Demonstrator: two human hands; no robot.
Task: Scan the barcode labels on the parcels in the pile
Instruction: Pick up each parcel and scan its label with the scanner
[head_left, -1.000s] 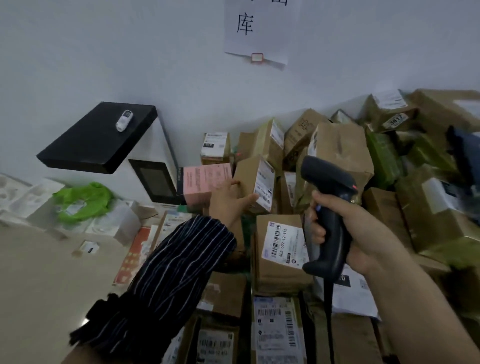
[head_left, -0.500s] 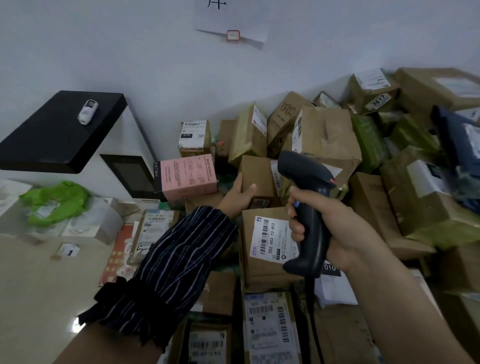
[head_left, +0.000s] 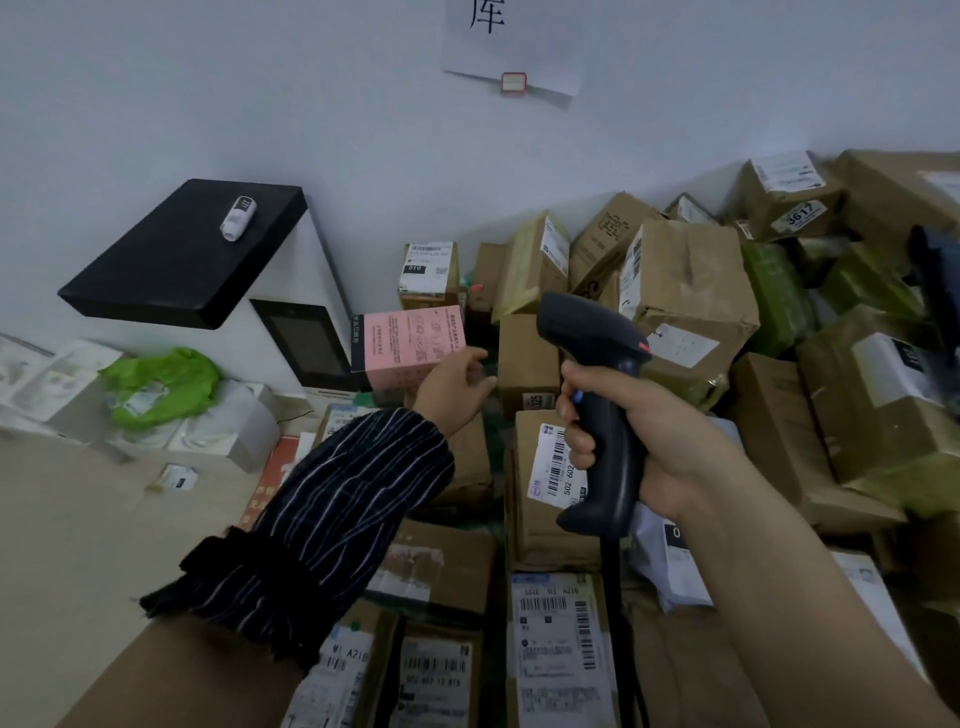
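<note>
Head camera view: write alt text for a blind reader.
A right hand grips a black barcode scanner over a pile of labelled cardboard parcels against a white wall. The left hand, in a striped sleeve, reaches open-fingered near a pink box.

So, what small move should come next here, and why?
Probably the left hand closes on the pink box and turns it: the hand is open near it, no barcode is plain on its face, and the right hand grips the barcode scanner ready.
</note>
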